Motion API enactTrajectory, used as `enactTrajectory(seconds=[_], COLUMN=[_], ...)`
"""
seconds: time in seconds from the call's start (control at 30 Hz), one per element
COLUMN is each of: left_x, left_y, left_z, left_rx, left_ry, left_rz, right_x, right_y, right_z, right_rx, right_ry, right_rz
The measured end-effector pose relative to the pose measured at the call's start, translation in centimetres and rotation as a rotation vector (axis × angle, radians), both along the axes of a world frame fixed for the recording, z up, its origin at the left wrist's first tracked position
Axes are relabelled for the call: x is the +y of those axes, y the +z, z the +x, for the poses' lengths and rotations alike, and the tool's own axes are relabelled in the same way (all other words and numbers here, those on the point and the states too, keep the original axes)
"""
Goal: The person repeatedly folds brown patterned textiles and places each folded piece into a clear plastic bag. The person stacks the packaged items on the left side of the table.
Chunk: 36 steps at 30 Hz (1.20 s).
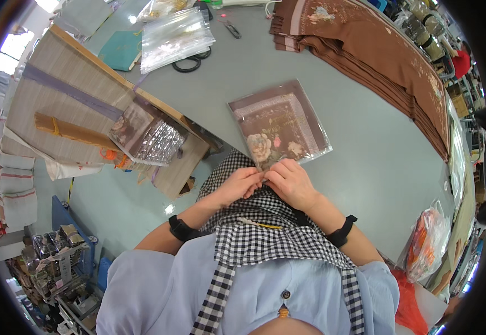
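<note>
A flat square clear plastic bag (282,125) lies on the grey table in front of me, with a folded brown floral cloth inside. Its near left corner reaches the table's edge, above my checked apron. My left hand (243,185) has its fingers closed in a pinch at that corner. Beside it, my right hand (290,181) pinches the bag's near edge, the thumb and fingertips pressed together. The fingertips of both hands almost meet. Exactly what part of the bag lies between them is partly hidden.
A pile of brown fringed floral shawls (365,61) runs along the far right. Toward the far left are clear plastic sleeves (176,39), black-handled scissors (187,66) and small thread snips (231,29). Packed bags (148,134) rest on a wooden stand at left; a plastic bag with orange contents (426,243) sits right.
</note>
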<state>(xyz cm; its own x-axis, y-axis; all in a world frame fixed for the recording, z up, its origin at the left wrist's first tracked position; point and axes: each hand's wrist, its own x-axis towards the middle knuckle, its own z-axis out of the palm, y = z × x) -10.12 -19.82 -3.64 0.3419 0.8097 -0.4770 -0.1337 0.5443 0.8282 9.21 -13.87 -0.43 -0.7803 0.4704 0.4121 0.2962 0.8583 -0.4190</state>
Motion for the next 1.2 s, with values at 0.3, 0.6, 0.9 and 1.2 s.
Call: enactTrajectory(seconds=[0.3,0.6,0.9,1.2], left_x=[1.4,1.8,-3.2,-4.0], left_y=[1.7,9.3,13.5,-4.7], left_z=[-4.9,-5.2,-18.0,-36.3], left_rx=[-0.119,1.217,0.734,0.286], left_ry=[0.218,0.047,0.703,1.428], left_rz=[-0.066,1.038,0.577,0.066], right_x=[3.1,2.0,2.1,2.2], right_y=[2.1,4.9,8.8,5.9], right_z=[3.1,2.3,3.0,4.2], right_rx=[-0.086,0.083,0.302,0.075], right_ry=[-0.139,-0.076,-0.188,-0.203], right_rz=[0.120,-0.003,-0.021,-0.199])
